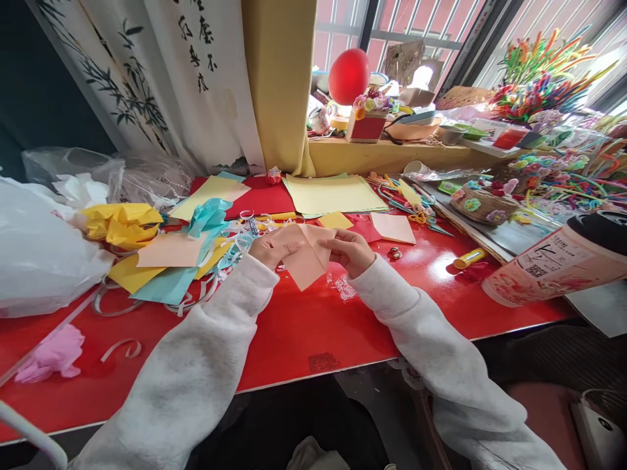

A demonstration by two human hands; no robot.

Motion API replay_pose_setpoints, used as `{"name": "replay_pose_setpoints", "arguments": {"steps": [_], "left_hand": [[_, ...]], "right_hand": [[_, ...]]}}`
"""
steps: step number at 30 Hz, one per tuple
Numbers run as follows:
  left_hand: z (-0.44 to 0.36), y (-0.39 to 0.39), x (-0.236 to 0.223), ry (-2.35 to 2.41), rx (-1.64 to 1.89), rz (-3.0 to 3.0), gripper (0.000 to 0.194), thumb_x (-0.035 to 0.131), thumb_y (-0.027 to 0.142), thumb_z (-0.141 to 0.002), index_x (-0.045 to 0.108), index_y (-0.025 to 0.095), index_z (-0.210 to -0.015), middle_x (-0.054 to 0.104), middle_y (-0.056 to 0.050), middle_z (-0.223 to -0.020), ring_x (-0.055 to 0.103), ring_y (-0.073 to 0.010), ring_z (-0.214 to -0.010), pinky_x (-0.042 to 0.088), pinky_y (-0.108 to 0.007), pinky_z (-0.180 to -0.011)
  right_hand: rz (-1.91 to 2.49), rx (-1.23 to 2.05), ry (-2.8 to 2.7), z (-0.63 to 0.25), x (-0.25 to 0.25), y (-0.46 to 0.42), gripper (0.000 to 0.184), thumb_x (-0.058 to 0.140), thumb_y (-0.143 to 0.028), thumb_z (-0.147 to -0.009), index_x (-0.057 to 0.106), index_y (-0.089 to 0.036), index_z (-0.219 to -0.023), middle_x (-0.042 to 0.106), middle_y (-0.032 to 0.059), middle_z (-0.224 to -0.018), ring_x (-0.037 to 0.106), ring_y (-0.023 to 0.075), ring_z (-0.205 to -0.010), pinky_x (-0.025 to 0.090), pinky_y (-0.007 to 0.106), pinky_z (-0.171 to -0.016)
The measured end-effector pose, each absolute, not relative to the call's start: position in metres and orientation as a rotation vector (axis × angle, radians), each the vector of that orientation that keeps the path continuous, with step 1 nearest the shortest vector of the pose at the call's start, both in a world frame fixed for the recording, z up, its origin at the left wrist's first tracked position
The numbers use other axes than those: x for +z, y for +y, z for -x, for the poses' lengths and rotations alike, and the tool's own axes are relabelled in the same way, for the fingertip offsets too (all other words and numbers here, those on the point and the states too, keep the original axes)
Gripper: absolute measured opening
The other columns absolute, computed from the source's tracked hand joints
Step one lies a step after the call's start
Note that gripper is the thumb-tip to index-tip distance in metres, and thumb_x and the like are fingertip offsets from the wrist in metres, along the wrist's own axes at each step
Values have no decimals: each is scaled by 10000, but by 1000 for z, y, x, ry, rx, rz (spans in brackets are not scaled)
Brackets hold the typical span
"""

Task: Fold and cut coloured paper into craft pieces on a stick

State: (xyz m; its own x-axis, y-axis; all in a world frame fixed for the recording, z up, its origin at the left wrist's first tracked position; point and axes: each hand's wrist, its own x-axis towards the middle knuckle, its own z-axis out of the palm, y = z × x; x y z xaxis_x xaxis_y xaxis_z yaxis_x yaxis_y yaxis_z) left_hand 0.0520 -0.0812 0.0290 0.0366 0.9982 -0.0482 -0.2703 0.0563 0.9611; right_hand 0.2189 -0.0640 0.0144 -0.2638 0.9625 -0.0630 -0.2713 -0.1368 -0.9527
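A peach sheet of paper (306,258) with fold creases hangs over the red table, one corner pointing down. On its left edge my left hand (274,248) is closed, thumb on top of the sheet. My right hand (350,249) pinches the paper's right side between thumb and fingers. Behind the hands lie a small yellow paper square (336,220) and a pale peach paper square (393,228). Left of my left hand are a peach sheet (171,250), a teal sheet (169,287) and curled paper strips.
The red table (313,346) ends at a front edge near my lap. A paper cup (548,264) with a black lid stands at the right, near a yellow tube (469,258). White plastic bag (44,248) and crumpled pink paper (53,352) are at left. Crafts crowd the windowsill.
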Motion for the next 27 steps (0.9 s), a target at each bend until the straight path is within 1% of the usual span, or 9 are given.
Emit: {"name": "replay_pose_setpoints", "arguments": {"steps": [2, 6, 9, 12, 16, 20, 25, 27], "left_hand": [[-51, -82, 27, 1044, 1266, -1017, 335, 726, 222, -437, 646, 132, -749, 640, -32, -729, 581, -163, -667, 458, -271, -610], [-47, -81, 28, 1080, 1225, -1061, 307, 723, 205, -435, 668, 142, -730, 652, -31, -713, 589, -166, -667, 461, -271, -630], [-45, -81, 31, 1053, 1177, -1096, 391, 731, 224, -418, 662, 136, -792, 657, -46, -768, 594, -175, -696, 463, -275, -652], [-46, -82, 34, 1065, 1120, -1108, 465, 739, 268, -405, 651, 132, -840, 656, -60, -779, 596, -179, -674, 468, -276, -615], [-48, -84, 34, 1193, 1118, -1106, 370, 737, 275, -421, 668, 140, -758, 654, -46, -706, 592, -176, -631, 470, -276, -577], [-49, -84, 31, 1177, 1124, -1126, 329, 726, 257, -451, 674, 155, -760, 657, -33, -740, 591, -177, -672, 475, -276, -596], [-46, -84, 30, 994, 1119, -1141, 335, 709, 228, -486, 667, 174, -814, 662, -30, -784, 588, -156, -707, 475, -268, -662], [-45, -84, 30, 949, 1093, -1135, 333, 701, 231, -498, 665, 182, -826, 662, -31, -779, 592, -162, -721, 471, -279, -684]], "right_hand": [[923, 1608, -1185, -218, 16, -65, 216, 688, -193, -519, 584, -145, -702, 586, -12, -677, 559, 86, -616, 482, 224, -581], [938, 1598, -1268, -219, 21, -67, 260, 675, -229, -541, 604, -150, -779, 592, -3, -681, 557, 89, -615, 490, 233, -571], [992, 1579, -1303, -220, 23, -68, 248, 670, -255, -548, 614, -118, -746, 589, 8, -651, 552, 86, -579, 486, 225, -546], [1032, 1527, -1363, -220, 22, -68, 221, 676, -271, -541, 600, -105, -665, 572, 3, -587, 542, 82, -526, 476, 214, -500], [1049, 1495, -1457, -219, 23, -69, 222, 680, -287, -536, 583, -111, -629, 550, -7, -529, 517, 71, -461, 451, 200, -437], [1043, 1483, -1495, -219, 24, -70, 241, 683, -306, -527, 560, -113, -605, 545, -8, -501, 510, 76, -435, 447, 211, -420], [957, 1492, -1478, -220, 22, -69, 299, 671, -295, -540, 591, -151, -790, 533, -36, -494, 506, 80, -437, 461, 233, -431], [932, 1482, -1452, -220, 21, -69, 267, 663, -274, -544, 609, -159, -780, 530, -37, -503, 498, 73, -441, 451, 221, -425]]}}
